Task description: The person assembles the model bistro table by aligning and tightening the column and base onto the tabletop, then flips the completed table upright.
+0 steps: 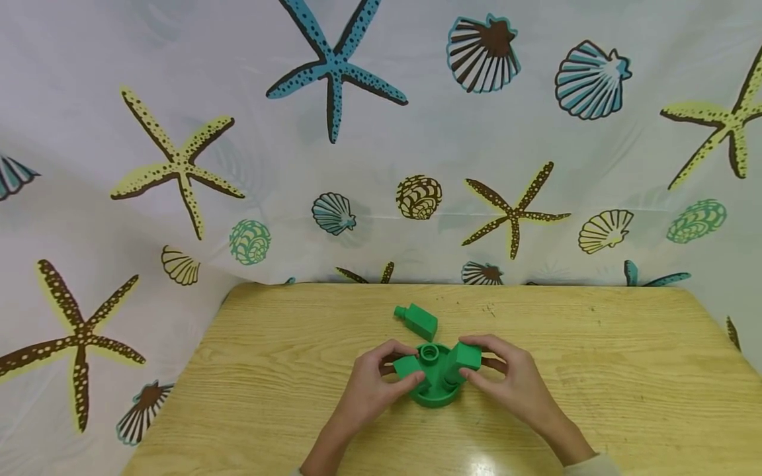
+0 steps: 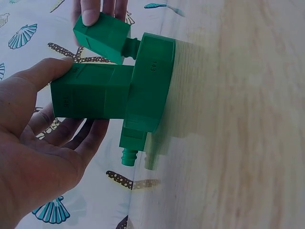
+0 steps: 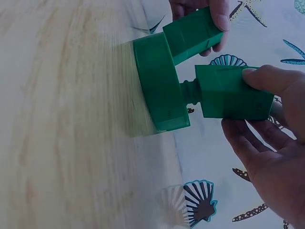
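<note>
A round green tray with a raised rim and ring-shaped sockets sits on the table. My left hand grips a green bottle-shaped block between thumb and fingers at the tray's left side. At the right side my right hand holds a second green bottle-shaped block, tilted, its ridged neck pointing down at the tray. The right wrist view shows that neck largely exposed. The left block's lower end is hidden behind the tray's rim. An uncovered socket shows at the back of the tray.
A third green bottle-shaped block lies on its side just behind the tray, neck to the left. The wooden table ends at the back against a white cloth printed with starfish and shells.
</note>
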`<control>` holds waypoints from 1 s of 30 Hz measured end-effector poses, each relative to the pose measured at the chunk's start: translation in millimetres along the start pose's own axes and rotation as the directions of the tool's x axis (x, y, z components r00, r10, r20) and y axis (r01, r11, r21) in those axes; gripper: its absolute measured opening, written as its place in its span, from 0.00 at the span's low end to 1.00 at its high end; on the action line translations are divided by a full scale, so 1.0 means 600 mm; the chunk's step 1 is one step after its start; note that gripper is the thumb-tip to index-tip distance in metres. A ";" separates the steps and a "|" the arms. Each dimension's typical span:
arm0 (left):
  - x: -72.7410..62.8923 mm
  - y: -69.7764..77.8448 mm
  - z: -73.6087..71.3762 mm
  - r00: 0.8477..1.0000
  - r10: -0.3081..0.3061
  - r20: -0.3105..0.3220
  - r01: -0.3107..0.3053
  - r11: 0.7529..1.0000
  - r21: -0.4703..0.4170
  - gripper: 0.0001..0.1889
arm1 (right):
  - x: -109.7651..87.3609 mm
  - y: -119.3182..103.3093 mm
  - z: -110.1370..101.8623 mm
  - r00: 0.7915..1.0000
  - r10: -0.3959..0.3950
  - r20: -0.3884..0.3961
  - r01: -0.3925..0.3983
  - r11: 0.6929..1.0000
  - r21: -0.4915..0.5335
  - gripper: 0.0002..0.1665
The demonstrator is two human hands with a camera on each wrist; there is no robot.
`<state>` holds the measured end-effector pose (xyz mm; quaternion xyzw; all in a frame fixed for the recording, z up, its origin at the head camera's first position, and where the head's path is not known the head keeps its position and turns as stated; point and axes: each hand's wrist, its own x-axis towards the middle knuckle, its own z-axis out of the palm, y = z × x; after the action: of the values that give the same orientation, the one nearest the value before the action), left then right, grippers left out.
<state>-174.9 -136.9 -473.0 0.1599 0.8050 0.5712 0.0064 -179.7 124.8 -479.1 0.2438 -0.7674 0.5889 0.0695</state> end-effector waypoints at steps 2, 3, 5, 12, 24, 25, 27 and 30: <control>0.000 0.000 0.000 1.000 0.002 -0.004 -0.002 1.000 0.004 0.17 | 0.001 0.001 0.002 1.000 0.008 0.016 -0.008 1.000 -0.003 0.25; 0.001 0.000 0.000 1.000 0.002 -0.005 -0.002 1.000 0.008 0.17 | 0.001 0.002 0.003 1.000 0.016 0.022 -0.016 1.000 -0.006 0.25; 0.001 0.000 0.000 1.000 0.005 -0.007 -0.005 1.000 0.010 0.17 | 0.001 0.003 0.004 0.999 0.033 0.027 -0.033 0.999 -0.008 0.24; 0.002 -0.004 0.000 1.000 0.004 -0.010 -0.004 1.000 0.009 0.17 | -0.003 0.005 -0.007 0.994 0.035 0.102 -0.036 0.999 0.008 0.22; -0.003 0.002 0.000 1.000 -0.005 -0.017 0.005 1.000 -0.030 0.16 | -0.002 0.001 -0.026 0.978 0.075 0.195 -0.088 0.994 0.058 0.24; -0.003 0.002 0.000 1.000 -0.009 -0.016 0.008 1.000 -0.028 0.16 | -0.002 0.001 -0.029 0.976 0.071 0.207 -0.086 0.994 0.065 0.24; -0.001 0.001 0.000 1.000 -0.013 -0.013 0.012 1.000 -0.025 0.16 | -0.002 0.000 -0.034 0.971 0.063 0.230 -0.084 0.993 0.083 0.23; 0.001 -0.001 0.000 1.000 -0.018 -0.010 0.018 1.000 -0.009 0.16 | -0.001 0.001 -0.040 0.968 0.039 0.248 -0.063 0.994 0.092 0.22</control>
<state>-175.6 -137.2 -473.6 0.1497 0.8039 0.5755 0.0082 -183.5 147.6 -472.6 0.2983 -0.7461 0.5929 -0.0536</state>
